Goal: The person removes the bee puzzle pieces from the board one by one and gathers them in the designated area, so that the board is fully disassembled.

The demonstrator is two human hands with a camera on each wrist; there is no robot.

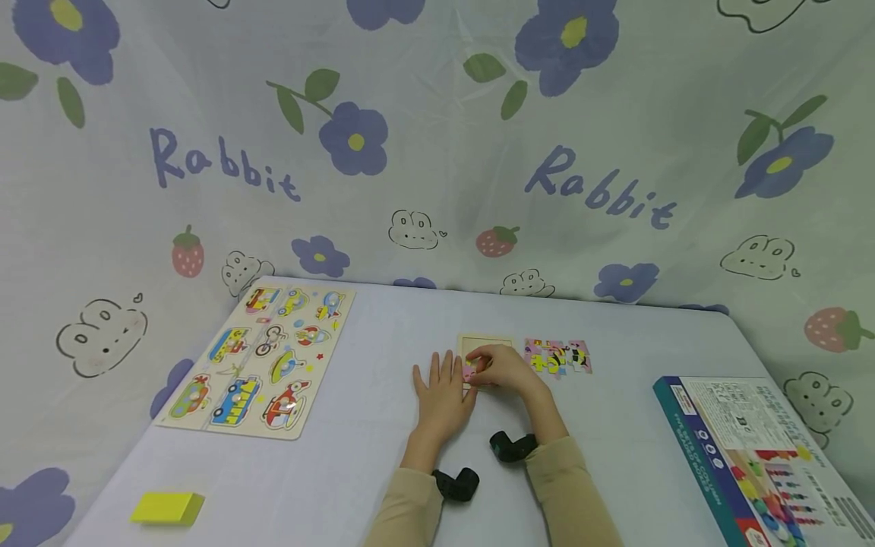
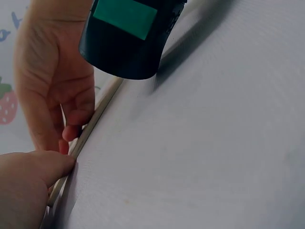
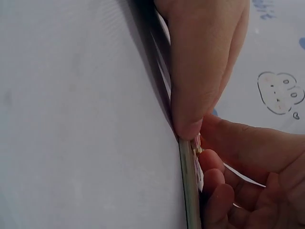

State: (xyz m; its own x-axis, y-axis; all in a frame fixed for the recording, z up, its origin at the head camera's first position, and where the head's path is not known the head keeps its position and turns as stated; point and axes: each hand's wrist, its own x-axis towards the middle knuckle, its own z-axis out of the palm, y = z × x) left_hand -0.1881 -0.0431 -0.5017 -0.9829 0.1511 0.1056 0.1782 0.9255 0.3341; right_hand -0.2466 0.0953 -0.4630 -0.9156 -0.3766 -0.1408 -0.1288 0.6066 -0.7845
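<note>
A small wooden puzzle tray point(image 1: 487, 336) lies mid-table, a pink puzzle piece point(image 1: 469, 371) showing at its left inside. My left hand point(image 1: 440, 399) rests flat at the tray's left side with fingers stretched out. In the left wrist view its thumb point(image 2: 59, 164) presses the tray's edge. Over the tray, my right hand point(image 1: 506, 370) pinches a puzzle piece point(image 3: 198, 142) between thumb and curled fingers, low against the board; the hand hides most of it. Just right of the tray lie several loose puzzle pieces point(image 1: 557, 357), pink, yellow and black.
A large wooden vehicle puzzle board point(image 1: 317, 380) lies at the left, with a yellow block point(image 1: 167, 508) nearer the front. On the right is a flat, colourful box point(image 1: 745, 425). A patterned curtain point(image 1: 437, 152) hangs behind the white table point(image 1: 328, 494).
</note>
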